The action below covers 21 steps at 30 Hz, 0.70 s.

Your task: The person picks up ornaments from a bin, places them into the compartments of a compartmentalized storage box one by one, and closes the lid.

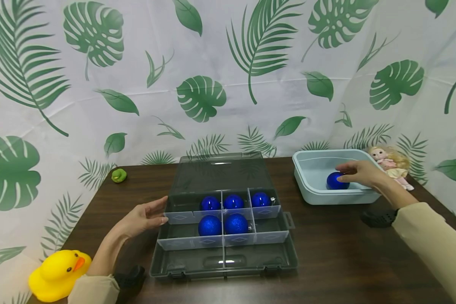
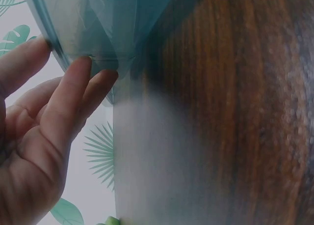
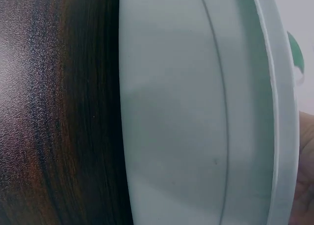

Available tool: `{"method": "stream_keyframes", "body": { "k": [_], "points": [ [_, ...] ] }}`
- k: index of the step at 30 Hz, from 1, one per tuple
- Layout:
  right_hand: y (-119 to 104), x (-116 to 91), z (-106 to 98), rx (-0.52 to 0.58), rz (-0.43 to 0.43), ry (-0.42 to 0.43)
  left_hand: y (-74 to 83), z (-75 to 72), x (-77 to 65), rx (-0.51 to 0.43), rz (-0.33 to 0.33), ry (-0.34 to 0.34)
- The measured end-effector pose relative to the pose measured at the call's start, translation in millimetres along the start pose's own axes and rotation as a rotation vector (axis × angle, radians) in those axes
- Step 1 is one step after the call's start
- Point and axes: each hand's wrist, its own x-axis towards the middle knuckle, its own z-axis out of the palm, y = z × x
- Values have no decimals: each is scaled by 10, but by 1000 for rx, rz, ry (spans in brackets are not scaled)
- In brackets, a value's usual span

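A smoky clear divided box (image 1: 188, 244) lies with its lid (image 1: 222, 173) folded back. Three glossy blue Christmas balls (image 1: 233, 202) occupy its back row, one per compartment. Two glittery blue balls (image 1: 210, 226) sit in the left and middle compartments of the middle row. My left hand (image 1: 142, 217) touches the box's left side with its fingertips, fingers loosely extended. Over the pale blue tub (image 1: 313, 197), my right hand (image 1: 361, 173) holds another blue ball (image 1: 336, 181) between thumb and fingers. In the right wrist view, the tub wall (image 3: 171, 107) hides that ball and most of the hand.
A yellow rubber duck (image 1: 57, 274) is at the front left, beside my left forearm. The small green toy (image 1: 118, 175) stands at the back left. Behind the tub's right side, a doll (image 1: 391, 164) leans at the patterned backdrop (image 1: 144, 126). Dark wood tabletop (image 1: 334, 253) spreads below.
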Motion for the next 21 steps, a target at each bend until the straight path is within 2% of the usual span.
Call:
{"method": "stream_keyframes", "body": {
  "k": [7,15,21],
  "points": [
    [-30,27,14,-76,-2,-36,2,3,-3,2,3,1],
    [-38,32,30,-41,27,-51,16,12,-7,6,0,2],
    [-20,58,22,-114,-14,-65,16,13,-10,4,-5,5]
  ]
}}
